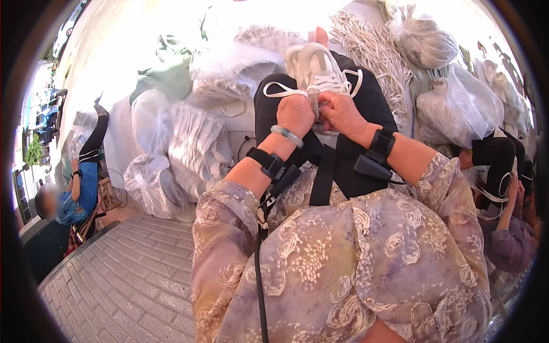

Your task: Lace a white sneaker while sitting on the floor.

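A light grey and white sneaker rests between my knees, toe pointing away from me. Behind it, to the left, part of a second pale shoe shows. A white shoelace runs across the front sneaker, with one loop standing out to each side. My left hand is closed at the sneaker's opening, where the left loop meets it; its fingertips are mostly hidden. My right hand pinches the lace close beside it, thumb and forefinger together. The sneaker's heel lies partly behind both hands.
A heap of loose white laces lies at the far right, beside filled plastic bags. More bags and stacked pale pieces lie to the left. One person sits at left; another handles laces at right.
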{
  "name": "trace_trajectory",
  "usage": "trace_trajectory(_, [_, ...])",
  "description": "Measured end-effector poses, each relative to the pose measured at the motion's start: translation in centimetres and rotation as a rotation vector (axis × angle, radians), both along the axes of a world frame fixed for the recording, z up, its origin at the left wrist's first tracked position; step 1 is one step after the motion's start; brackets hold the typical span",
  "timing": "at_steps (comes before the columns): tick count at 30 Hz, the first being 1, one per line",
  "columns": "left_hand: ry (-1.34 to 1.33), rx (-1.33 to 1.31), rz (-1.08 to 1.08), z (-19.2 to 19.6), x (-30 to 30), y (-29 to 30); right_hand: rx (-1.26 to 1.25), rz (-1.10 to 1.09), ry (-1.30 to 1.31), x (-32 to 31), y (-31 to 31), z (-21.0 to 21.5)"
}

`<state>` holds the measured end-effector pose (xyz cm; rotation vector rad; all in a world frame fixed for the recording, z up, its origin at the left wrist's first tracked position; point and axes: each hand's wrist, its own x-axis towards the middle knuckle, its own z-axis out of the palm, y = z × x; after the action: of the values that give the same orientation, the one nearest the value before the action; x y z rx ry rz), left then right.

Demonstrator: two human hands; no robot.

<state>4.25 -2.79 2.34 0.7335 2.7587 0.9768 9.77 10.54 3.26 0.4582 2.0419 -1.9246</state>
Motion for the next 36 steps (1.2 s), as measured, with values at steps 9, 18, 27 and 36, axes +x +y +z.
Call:
trace_trajectory(9, [-0.002, 0.032, 0.002, -0.9, 0.1, 0.3, 0.008, 0.03, -0.007, -0.4, 0.1, -0.4])
trace_trajectory(18, [-0.012, -0.008, 0.026, -0.6, 0.3, 0.3, -0.081, -0.022, -0.048, 0.0, 0.1, -0.5])
trace_trajectory(27, [-0.047, 0.012, 0.061, -1.8, -0.1, 0.6, 0.505, 0.084, 0.228, -0.4, -0.2, -2.3])
trace_trajectory(36, [-0.728, 0.427, 0.392, 0.8, -0.1, 0.5, 0.898, 0.608, 0.187, 0.4, 2.5, 1.6])
